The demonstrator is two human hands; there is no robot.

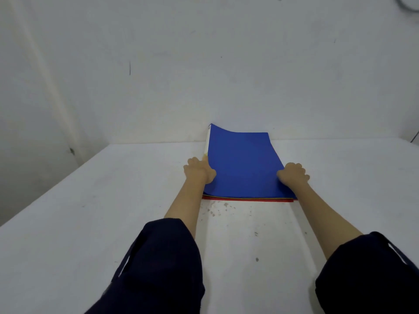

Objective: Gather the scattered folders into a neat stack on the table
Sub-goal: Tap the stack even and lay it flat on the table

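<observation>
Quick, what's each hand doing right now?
Left hand: gripping the left edge of the folder stack.
Right hand: gripping the stack's right edge.

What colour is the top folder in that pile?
Blue; the top folder shows clearly in the head view.

The top blue folder (243,164) looks like thin, flexible card or plastic with a smooth matt face. A red folder (249,199) edge beneath looks equally thin. The white table (90,211) is matt, scuffed and speckled. The sleeves (158,264) are dark cloth.
</observation>
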